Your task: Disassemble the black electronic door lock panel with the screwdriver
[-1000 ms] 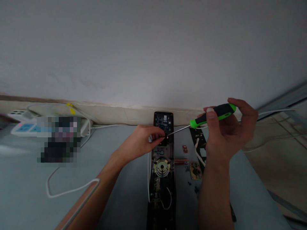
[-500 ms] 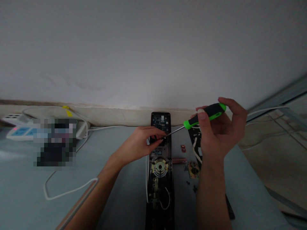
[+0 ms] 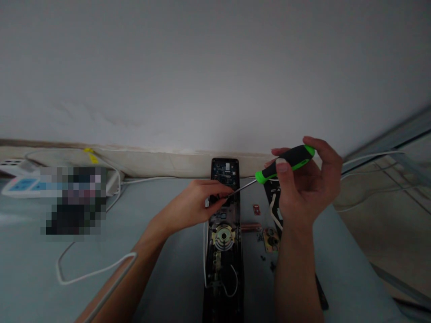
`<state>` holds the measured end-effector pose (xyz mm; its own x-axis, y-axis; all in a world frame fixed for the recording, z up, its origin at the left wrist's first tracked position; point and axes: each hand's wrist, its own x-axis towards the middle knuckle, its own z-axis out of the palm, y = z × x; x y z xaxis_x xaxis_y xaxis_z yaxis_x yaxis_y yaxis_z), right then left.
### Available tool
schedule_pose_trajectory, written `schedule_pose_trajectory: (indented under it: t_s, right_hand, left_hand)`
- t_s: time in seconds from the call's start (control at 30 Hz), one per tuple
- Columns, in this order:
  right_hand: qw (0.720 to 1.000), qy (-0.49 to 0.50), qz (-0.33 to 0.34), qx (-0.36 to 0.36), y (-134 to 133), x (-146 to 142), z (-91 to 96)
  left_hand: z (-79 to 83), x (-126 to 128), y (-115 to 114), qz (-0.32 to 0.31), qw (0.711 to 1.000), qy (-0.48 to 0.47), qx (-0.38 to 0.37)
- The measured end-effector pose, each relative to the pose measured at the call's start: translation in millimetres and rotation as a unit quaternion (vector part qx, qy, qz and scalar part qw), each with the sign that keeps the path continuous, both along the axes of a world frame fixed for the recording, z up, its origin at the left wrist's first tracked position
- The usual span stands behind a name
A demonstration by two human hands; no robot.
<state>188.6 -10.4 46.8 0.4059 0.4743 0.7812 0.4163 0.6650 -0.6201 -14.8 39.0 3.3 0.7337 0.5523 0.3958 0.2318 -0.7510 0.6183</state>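
My right hand (image 3: 303,186) is closed around the black and green handle of a screwdriver (image 3: 286,163). Its thin shaft slants down to the left. Where the shaft ends, the fingers of my left hand (image 3: 198,202) pinch around the tip; any small part held there is hidden. Both hands are over a long, narrow, black opened electronic device (image 3: 239,242), which has a circuit board (image 3: 222,170) at its far end. Midway along the device sits a round metal speaker (image 3: 224,236). A loose white wire (image 3: 236,280) curls over the near section.
Right of the device lie a small red part (image 3: 256,209), a copper-coloured cylinder (image 3: 251,227), a square metal-framed part (image 3: 270,240) and dark screws (image 3: 272,266). A long black panel (image 3: 321,291) is partly behind my right arm. A power strip (image 3: 20,186) and white cable (image 3: 84,278) are left.
The view has shifted slightly, so most things sit a little further left. Both hands keep the same hold, and the screwdriver stays at nearly the same angle.
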Motion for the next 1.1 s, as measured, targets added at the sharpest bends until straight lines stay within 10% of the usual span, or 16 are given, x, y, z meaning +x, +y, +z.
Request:
schedule_pose_trajectory:
  t_s: [1.1]
  right_hand:
    - [1.0,0.007,-0.006,0.012,-0.6,-0.2,1.8]
  left_hand:
    - [3.2,-5.5,0.6,0.016,0.998,-0.027,-0.048]
